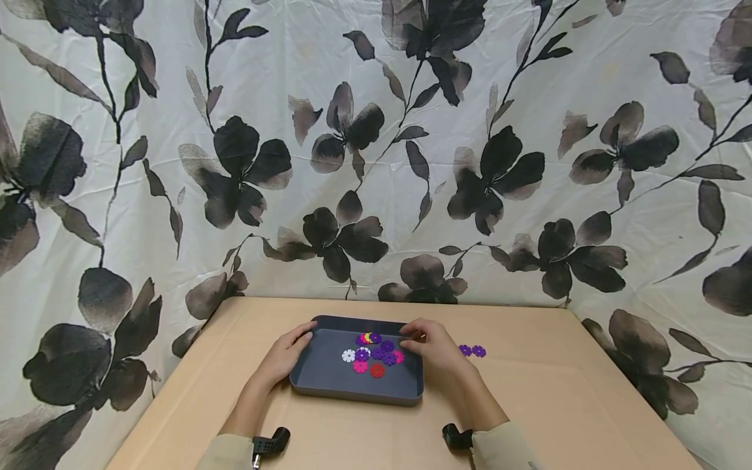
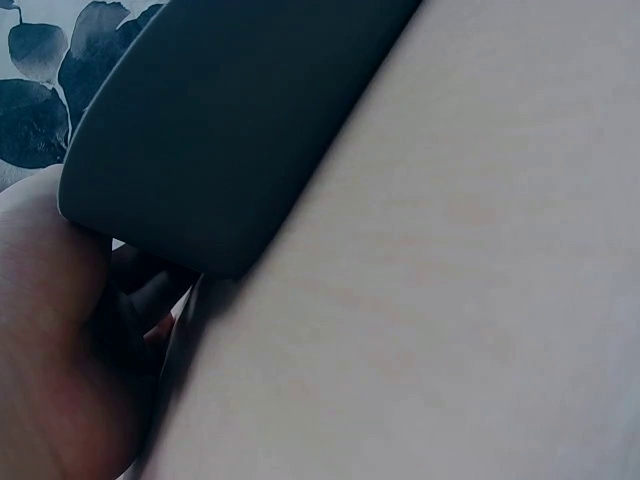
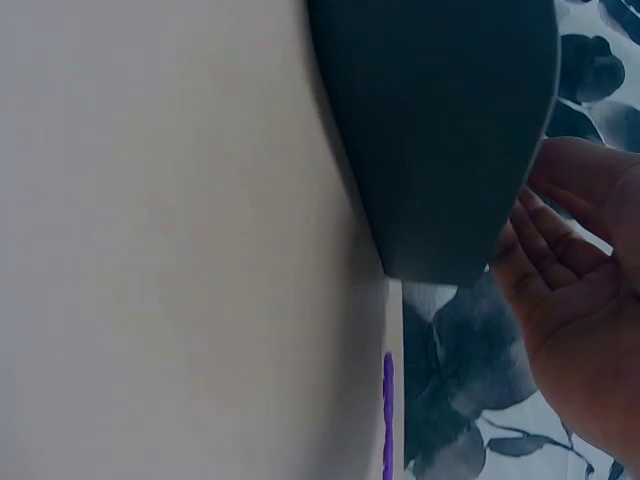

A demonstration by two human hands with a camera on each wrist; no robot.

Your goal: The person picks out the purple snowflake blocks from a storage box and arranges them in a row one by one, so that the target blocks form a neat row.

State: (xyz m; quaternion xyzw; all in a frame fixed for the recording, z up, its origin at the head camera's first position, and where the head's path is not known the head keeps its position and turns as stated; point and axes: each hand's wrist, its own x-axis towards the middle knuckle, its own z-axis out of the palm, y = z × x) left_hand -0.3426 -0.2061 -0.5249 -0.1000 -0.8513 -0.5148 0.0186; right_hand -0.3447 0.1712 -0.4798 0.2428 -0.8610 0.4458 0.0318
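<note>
A dark grey rectangular tray sits on the table. My left hand grips its left end, and in the left wrist view the thumb lies by the rim with the fingers below the tray wall. Inside the tray lie several flower-shaped discs, among them a red disc, a white disc and purple discs. My right hand is at the tray's right end, its bent fingers over the rim. In the right wrist view the tray hides those fingertips, so I cannot tell what they hold.
Two purple discs lie on the tan table, right of the tray behind my right hand. A floral cloth hangs behind the table's far edge. Each wrist carries a black camera mount.
</note>
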